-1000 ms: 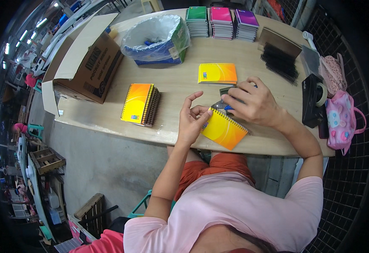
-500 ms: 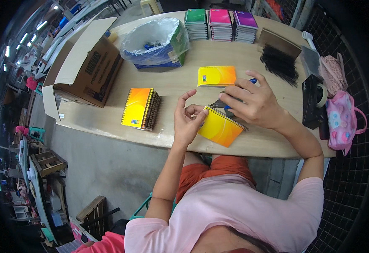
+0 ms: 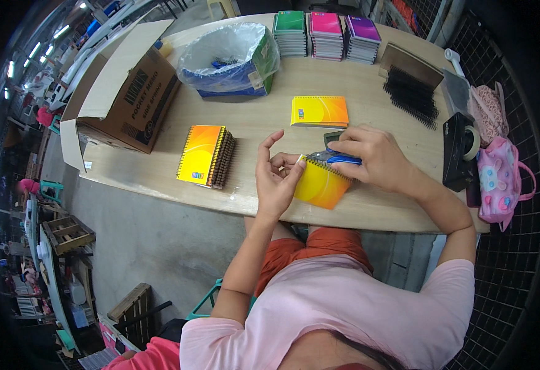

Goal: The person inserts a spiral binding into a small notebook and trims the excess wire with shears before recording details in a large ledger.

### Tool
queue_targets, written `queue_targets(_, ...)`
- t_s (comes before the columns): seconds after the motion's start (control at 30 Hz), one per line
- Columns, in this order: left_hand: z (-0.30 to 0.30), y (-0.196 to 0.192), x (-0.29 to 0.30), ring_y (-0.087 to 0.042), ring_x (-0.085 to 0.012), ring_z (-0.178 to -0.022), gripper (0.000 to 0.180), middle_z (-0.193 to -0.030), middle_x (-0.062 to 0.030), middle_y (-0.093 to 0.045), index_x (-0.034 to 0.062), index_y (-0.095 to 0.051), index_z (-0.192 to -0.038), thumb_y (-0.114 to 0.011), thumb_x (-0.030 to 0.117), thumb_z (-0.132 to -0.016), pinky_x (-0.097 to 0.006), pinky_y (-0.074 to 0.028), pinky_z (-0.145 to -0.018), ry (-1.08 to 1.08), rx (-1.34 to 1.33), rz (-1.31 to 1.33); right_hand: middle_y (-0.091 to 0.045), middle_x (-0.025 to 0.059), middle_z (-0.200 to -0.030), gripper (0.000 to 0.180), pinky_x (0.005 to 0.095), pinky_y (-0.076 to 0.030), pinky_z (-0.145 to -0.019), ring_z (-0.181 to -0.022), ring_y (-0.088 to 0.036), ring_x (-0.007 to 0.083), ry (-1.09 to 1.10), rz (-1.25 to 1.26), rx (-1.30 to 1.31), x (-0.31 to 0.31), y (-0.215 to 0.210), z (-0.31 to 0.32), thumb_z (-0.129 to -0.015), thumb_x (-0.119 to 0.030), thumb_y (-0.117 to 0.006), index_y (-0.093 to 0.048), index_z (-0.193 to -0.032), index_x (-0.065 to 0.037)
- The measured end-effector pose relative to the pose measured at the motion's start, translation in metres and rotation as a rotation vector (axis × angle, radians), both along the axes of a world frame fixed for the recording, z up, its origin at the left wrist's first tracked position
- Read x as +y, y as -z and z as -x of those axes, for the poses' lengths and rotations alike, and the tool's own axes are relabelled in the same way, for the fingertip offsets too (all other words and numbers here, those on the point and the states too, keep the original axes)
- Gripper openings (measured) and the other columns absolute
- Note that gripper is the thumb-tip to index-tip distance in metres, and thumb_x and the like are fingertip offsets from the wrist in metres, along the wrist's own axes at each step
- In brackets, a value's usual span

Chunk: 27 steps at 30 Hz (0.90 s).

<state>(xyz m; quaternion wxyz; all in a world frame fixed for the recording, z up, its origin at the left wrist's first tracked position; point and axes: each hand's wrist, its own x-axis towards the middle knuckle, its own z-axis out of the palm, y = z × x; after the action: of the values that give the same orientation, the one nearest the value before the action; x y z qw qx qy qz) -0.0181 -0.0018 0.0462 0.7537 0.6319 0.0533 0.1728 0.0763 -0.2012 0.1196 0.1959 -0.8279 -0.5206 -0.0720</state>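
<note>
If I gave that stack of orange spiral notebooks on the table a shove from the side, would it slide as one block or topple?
The stack of orange notebooks looks low and broad, so it would probably slide rather than tip. The top covers may shear apart, since nothing binds them together. Their wire spirals might snag each other slightly on the wooden table.

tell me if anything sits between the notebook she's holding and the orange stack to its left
Nothing visible does. The yellow notebook is pinched by the left hand, with the right hand at its spiral edge. Only bare table lies between it and the orange notebook stack.
</note>
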Motion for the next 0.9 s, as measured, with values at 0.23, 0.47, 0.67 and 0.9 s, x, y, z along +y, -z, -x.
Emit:
queue_targets(0.23,-0.003,0.006,0.001,-0.063,-0.0099,-0.080,0.063,-0.086,-0.0084,-0.067,-0.0010,-0.034,-0.139,-0.066,-0.004,-0.085,-0.022,-0.051,-0.073,-0.038,-0.038,0.003,-0.065,0.0111,-0.086,0.028,0.0336,-0.051,-0.067,-0.075,-0.063,0.0240,0.153,-0.503,0.078,-0.002,0.024,-0.006,-0.083,-0.023,-0.072,-0.069,-0.104,-0.004)
queue_targets(0.47,0.026,0.025,-0.030,-0.062,-0.0256,-0.091,0.058,-0.095,-0.0096,-0.066,0.0036,-0.048,-0.123,-0.072,-0.013,-0.073,-0.037,-0.050,-0.084,-0.163,-0.725,-0.817,-0.061,0.0020,-0.098,0.041,0.0230,-0.051,-0.073,-0.082,-0.059,0.0085,0.198,-1.221,1.559,0.024,0.072,0.040,-0.088,-0.013,-0.071,-0.051,-0.122,-0.002)
queue_targets(0.67,0.023,-0.006,-0.028,-0.060,-0.0274,-0.102,0.052,-0.114,-0.0133,-0.063,0.0036,-0.050,-0.121,-0.073,-0.003,-0.076,-0.039,-0.047,-0.091,-0.177,-0.419,-0.981,-0.061,0.0031,-0.098,0.039,0.0264,-0.049,-0.079,-0.086,-0.057,0.0088,0.288,-0.789,0.968,0.018,0.094,0.039,-0.078,-0.003,-0.073,-0.054,-0.112,0.001)
queue_targets(0.9,-0.005,-0.001,0.011,-0.060,-0.0163,-0.100,0.031,-0.116,-0.0137,-0.060,0.0021,-0.050,-0.118,-0.062,-0.002,-0.089,-0.029,-0.047,-0.089,0.163,-0.030,-0.268,-0.063,0.0086,-0.088,0.040,0.0316,-0.050,-0.069,-0.075,-0.061,0.0144,0.242,-0.496,0.849,0.011,0.067,0.047,-0.078,-0.015,-0.078,-0.057,-0.107,0.000)
